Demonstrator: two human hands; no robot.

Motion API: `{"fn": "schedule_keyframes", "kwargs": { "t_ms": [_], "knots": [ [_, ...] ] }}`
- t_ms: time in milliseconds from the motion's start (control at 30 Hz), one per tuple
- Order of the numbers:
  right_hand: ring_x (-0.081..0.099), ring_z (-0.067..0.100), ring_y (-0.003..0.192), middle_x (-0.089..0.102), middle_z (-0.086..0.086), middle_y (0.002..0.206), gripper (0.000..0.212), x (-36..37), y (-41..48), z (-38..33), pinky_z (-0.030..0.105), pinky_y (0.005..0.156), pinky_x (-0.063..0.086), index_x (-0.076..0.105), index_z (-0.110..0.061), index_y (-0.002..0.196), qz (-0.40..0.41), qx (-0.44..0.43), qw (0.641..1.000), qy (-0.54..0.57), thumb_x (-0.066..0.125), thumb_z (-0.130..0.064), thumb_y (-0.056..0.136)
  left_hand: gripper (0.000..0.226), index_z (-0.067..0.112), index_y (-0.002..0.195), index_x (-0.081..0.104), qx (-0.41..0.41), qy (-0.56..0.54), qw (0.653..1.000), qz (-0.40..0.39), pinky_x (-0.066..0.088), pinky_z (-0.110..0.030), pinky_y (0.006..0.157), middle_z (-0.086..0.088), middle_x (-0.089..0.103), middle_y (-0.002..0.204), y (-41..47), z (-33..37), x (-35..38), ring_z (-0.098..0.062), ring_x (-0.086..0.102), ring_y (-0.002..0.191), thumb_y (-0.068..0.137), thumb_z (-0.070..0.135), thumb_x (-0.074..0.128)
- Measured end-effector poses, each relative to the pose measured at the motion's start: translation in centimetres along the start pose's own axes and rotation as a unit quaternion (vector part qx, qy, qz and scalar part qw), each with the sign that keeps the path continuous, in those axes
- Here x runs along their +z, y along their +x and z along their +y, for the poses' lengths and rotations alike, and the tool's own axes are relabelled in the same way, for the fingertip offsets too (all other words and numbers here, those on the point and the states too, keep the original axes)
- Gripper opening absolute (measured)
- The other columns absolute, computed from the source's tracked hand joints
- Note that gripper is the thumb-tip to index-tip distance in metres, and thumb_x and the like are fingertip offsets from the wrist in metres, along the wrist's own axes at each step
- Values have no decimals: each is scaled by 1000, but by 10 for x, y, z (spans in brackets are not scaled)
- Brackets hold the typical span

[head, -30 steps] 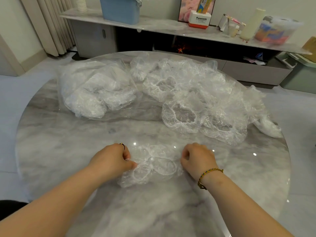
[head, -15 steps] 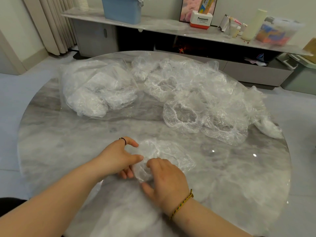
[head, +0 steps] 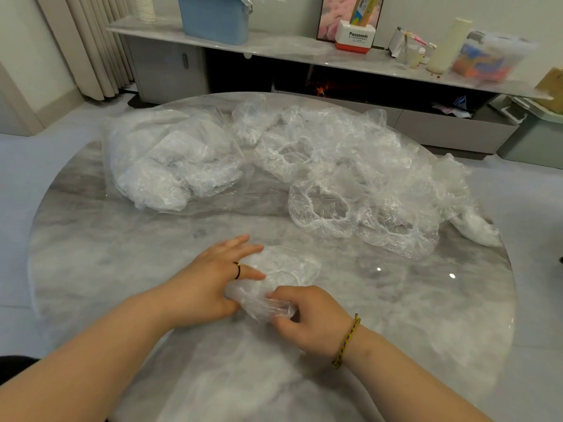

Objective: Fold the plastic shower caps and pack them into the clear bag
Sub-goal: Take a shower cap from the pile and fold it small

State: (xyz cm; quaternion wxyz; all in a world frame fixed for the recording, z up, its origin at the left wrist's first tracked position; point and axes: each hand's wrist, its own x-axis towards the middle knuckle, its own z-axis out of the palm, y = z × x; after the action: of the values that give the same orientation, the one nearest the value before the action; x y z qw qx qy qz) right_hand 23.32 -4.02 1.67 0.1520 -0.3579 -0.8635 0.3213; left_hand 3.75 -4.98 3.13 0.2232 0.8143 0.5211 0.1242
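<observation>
Left hand [head: 213,281] presses flat on the shower cap [head: 283,268] at 6 o'clock on the desk [head: 122,269]; right hand [head: 307,318] pinches its near edge. Clear bag [head: 170,166] lies at 11 o'clock.

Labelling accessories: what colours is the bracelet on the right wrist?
The bracelet is mainly yellow with darker flecks; head view.

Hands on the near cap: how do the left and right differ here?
The left hand lies flat, straight fingers pressing the cap; the right hand curls its fingers round the cap's near edge. The left hand wears a dark ring, the right hand a braided wristband. Both touch the same cap on the table.
</observation>
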Motion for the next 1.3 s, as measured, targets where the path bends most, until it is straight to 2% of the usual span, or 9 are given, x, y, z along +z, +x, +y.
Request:
{"fn": "schedule_keyframes", "kwargs": {
  "t_ms": [133,267,400,533,733,867,933,1033,1300],
  "knots": [
    [40,2,53,44,-14,49,21,-4,2,-1,17,56,35,40,-26,53,6,96,988,120,51,-30,71,69,28,107,68,-55,-89,994,-26,18,6,94,31,61,107,-4,0,4,8,46,113,55,62,39],
    [41,6,58,43,-3,61,29,-6,9,-5,19,56,38,45,-15,60,91,173,952,236,55,-5,85,57,12,88,67,-121,-105,986,-50,47,-26,78,4,68,85,-3,2,2,-11,61,81,63,63,58],
    [39,11,54,41,-2,55,27,-7,14,-3,25,55,37,41,-9,65,153,238,926,250,54,-9,89,39,12,68,42,-182,-123,975,-8,29,-22,57,3,40,63,1,9,6,-10,38,59,84,42,62],
    [39,1,34,40,-12,34,36,-6,14,-1,12,39,37,35,-15,59,160,282,911,254,53,-8,89,34,25,118,47,-225,-88,968,75,35,-19,69,10,48,77,3,19,9,-10,48,79,88,38,57],
    [45,6,68,47,-4,91,26,-3,12,0,8,55,35,40,-20,105,175,283,931,149,56,-9,87,41,17,104,68,-67,150,958,236,38,-29,88,-1,67,95,8,34,41,-18,56,93,76,32,43],
    [48,13,108,31,-1,138,60,-3,8,-1,12,75,38,20,-20,142,147,256,955,17,47,-6,90,47,15,98,73,-53,166,972,157,16,-23,101,2,71,102,6,34,63,-14,67,96,74,31,37],
    [51,21,119,36,5,143,60,1,9,-1,24,90,44,36,-15,138,201,184,948,-164,43,2,80,49,13,103,71,-66,162,976,126,13,-22,102,0,70,106,4,32,65,-14,67,97,76,34,36],
    [68,19,96,68,5,109,52,14,13,0,31,77,54,69,-16,101,198,97,943,-249,34,-16,62,53,10,104,71,-80,174,976,98,12,-25,103,-2,69,107,2,32,66,-16,66,100,75,37,36],
    [69,8,91,72,-6,97,45,26,12,3,22,78,52,75,-20,89,83,126,954,-259,34,-26,70,54,7,107,69,-96,197,974,57,11,-28,105,-6,67,113,0,34,69,-19,64,104,87,39,29]
  ]
}}
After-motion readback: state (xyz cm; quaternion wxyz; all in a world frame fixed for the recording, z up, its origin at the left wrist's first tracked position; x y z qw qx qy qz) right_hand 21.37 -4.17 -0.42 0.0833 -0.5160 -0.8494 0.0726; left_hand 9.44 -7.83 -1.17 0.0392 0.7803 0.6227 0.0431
